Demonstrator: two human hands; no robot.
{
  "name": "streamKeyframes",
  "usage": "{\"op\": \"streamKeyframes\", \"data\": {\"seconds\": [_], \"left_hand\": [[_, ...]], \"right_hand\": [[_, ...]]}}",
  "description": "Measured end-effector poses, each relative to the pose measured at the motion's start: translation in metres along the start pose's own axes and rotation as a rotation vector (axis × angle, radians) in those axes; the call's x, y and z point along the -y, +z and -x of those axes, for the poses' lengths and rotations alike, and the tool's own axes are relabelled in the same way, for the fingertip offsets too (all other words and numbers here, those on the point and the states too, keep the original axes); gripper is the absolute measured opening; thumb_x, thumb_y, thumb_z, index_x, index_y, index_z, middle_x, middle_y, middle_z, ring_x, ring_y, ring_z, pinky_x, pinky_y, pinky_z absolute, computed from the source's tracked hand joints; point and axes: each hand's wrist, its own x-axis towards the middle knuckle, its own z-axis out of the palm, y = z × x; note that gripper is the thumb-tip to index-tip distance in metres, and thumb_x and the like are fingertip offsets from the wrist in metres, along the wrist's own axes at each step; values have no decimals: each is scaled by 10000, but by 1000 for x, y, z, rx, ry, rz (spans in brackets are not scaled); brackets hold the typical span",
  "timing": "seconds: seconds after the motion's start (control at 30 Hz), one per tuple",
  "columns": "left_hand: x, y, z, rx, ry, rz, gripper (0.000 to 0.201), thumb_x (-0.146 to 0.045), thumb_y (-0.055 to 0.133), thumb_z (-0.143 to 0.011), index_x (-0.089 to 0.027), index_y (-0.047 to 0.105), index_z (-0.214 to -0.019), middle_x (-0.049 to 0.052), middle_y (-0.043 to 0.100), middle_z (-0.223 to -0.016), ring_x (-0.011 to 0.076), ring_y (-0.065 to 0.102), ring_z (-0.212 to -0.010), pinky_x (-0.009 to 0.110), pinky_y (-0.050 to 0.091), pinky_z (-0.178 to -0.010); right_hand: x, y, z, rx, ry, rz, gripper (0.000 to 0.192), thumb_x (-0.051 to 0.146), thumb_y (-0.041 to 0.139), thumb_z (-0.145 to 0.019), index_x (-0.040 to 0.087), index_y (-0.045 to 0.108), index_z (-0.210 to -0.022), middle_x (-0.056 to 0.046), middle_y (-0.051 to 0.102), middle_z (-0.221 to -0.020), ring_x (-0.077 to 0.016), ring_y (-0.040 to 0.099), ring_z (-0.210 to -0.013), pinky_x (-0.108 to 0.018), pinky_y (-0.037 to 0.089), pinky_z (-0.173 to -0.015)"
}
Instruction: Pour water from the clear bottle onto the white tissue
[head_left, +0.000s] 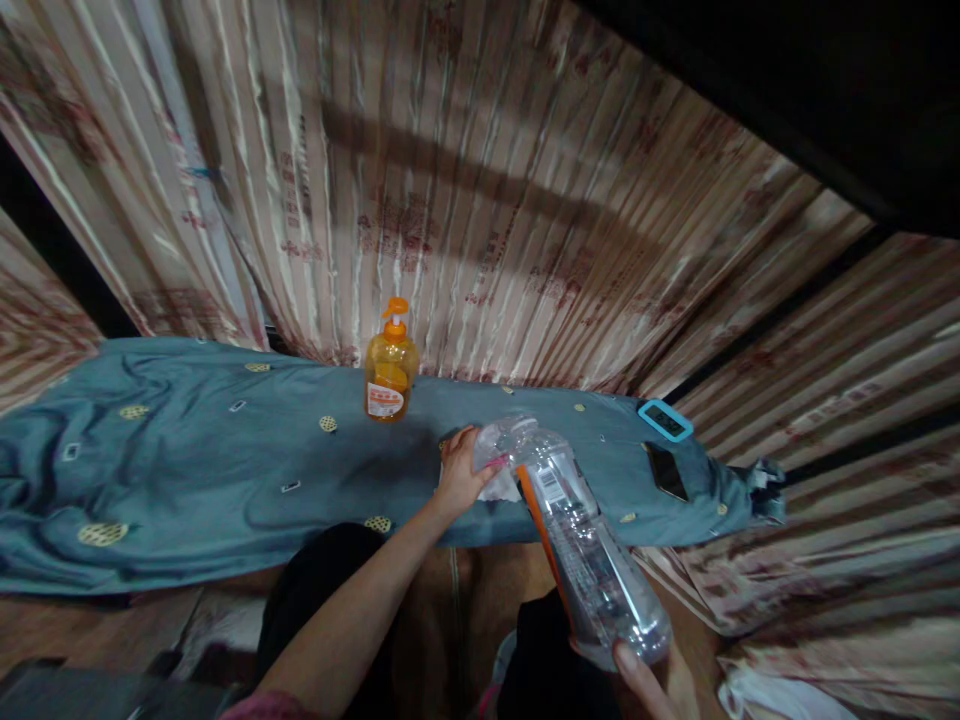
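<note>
1. The clear plastic bottle (581,535) lies tilted in the air over the near edge of the table, its long axis running from its base at lower right, close to the person, up and to the left toward its neck, which points away at the table.
2. The bottle is see-through and ribbed, and looks empty; an orange label strip runs along one side, with a white barcode patch near the shoulder.
3. The right hand (656,680) holds the bottle at its base; only a thumb and part of the palm show at the bottom edge, the thumb pressed on the plastic. How the other fingers lie I cannot tell.
4. The left hand (465,470) is at the neck end, fingers curled together around the bottle's mouth, with something pale and crumpled under them.
5. The table is covered by a blue patterned cloth (187,460).
6. An orange pump bottle (390,375) stands upright on the cloth behind the left hand, well apart from it.
7. To the right lie a dark phone (666,470) and, just beyond it, a small blue-framed device (664,420).
8. Striped curtains (487,200) hang behind the table.
</note>
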Motion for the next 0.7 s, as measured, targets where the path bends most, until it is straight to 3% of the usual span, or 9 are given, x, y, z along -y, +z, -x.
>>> {"op": "streamKeyframes", "data": {"seconds": [0.7], "left_hand": [[1, 4, 0, -43, -6, -16, 540, -262, 781, -740, -201, 594, -1243, 123, 597, -1359, 310, 547, -1284, 495, 407, -1135]], "right_hand": [[-12, -11, -5, -34, -18, 90, 751, 557, 821, -659, 192, 637, -1289, -135, 780, -1053, -385, 729, -961, -493, 542, -883]]}}
